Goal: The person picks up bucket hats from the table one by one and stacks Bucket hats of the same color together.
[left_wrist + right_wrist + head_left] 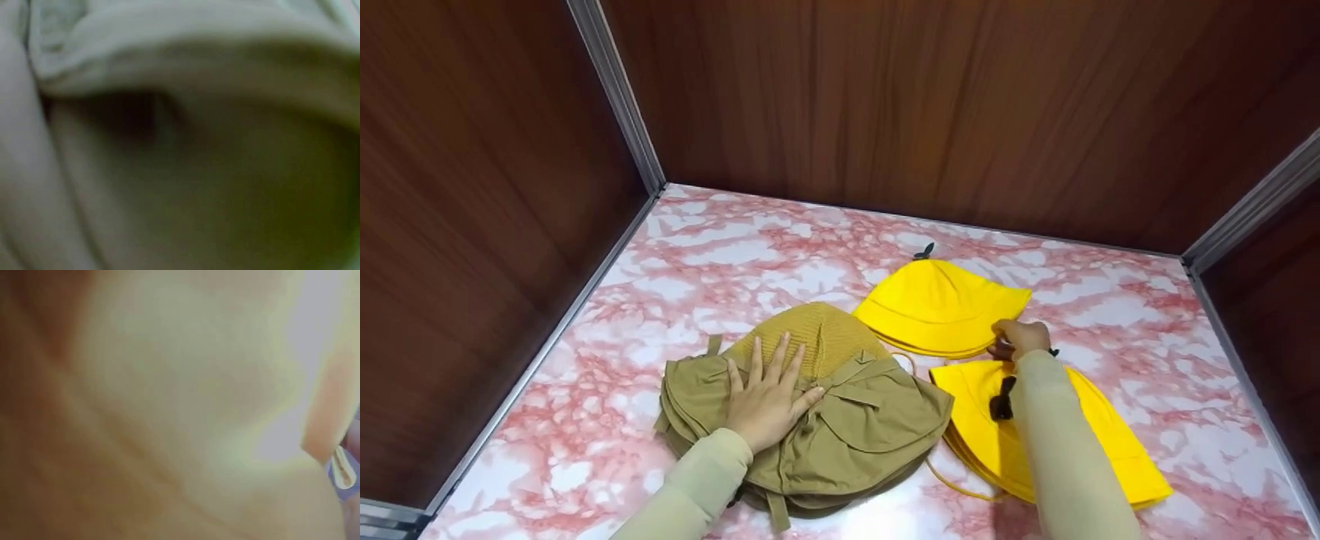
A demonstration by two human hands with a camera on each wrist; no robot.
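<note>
In the head view my left hand [769, 401] rests with spread fingers on a khaki sun hat [877, 416] with a mustard mesh crown. The hat lies folded flat, and layered brims show at its left edge. My right hand [1024, 337] has its fingers curled at the right brim of a yellow bucket hat [937, 307] and pinches that edge. A dark green sprout [925, 252] stands on the crown of this hat. Below my right forearm lies another yellow hat [1110, 427], partly covered by the sleeve. Both wrist views are blurred close-ups.
A dark clip-like piece [1002, 399] lies on the nearer yellow hat. A thin yellow cord [956, 486] loops onto the pink-and-white marbled table [607, 352]. Brown wood-grain panels [885, 112] with metal edging stand at the back and both sides.
</note>
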